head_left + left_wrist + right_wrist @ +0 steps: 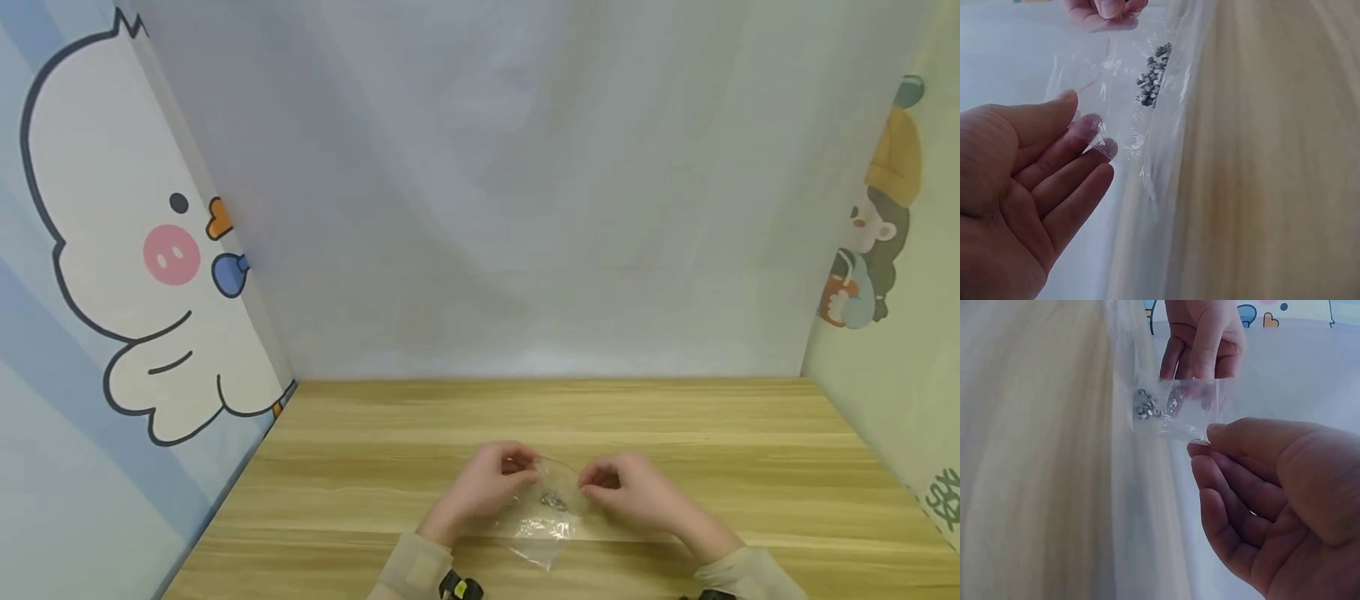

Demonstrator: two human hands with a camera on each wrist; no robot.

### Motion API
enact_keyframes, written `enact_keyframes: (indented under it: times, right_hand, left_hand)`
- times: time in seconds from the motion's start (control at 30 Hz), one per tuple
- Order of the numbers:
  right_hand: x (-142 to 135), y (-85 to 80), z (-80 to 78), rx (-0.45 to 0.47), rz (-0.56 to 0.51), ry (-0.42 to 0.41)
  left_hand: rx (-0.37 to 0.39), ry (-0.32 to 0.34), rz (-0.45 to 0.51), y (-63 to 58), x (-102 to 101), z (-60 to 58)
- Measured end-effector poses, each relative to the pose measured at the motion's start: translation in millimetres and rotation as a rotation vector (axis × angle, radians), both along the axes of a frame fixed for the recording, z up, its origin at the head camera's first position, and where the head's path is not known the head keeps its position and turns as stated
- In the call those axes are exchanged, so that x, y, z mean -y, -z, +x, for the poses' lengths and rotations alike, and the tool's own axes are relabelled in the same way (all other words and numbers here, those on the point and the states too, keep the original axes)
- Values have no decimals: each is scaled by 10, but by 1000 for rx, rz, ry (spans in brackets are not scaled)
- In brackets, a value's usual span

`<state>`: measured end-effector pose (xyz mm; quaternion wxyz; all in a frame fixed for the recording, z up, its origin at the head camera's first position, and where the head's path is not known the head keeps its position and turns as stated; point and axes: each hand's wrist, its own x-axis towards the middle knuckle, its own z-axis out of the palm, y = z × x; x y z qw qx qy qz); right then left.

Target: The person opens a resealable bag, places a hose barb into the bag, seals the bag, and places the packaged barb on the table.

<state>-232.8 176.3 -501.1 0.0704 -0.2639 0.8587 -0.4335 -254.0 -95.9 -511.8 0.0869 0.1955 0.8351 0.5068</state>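
Note:
A small clear zip bag (558, 478) with a thin reddish line along its top edge is held between the two hands, over the table. Several small shiny metal pieces (1152, 76) are gathered low inside it. On one side of the top, the left hand (487, 483) pinches the bag between thumb and fingers, with the other fingers partly extended behind the film. Opposite, the right hand (1260, 487) pinches the other top corner with thumb and index finger, its remaining fingers curled below. More clear, glinting plastic (542, 542) shows beneath the metal pieces in the head view.
The wood-grain table (337, 467) runs back to a plain pale cloth wall (487, 208). Side panels with cartoon prints, a white character (105, 183) on the left and a figure in a cap (870, 233) on the right, flank the table.

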Motion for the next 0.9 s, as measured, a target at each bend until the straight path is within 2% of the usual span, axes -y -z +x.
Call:
enact_keyframes:
  times: [0.17, 0.37, 0.57, 0.9]
  right_hand:
    - [-66, -46, -28, -31, -29, 28]
    - [-118, -58, -44, -50, -89, 38]
    - [-128, -74, -56, -81, -96, 53]
    - [-135, -118, -90, -137, -78, 80]
  left_hand:
    - [-33, -49, 47, -20, 21, -29]
    - [-41, -40, 118, -26, 40, -54]
    - [-26, -33, 108, -1, 18, -59]
    - [-83, -67, 88, -48, -2, -64]
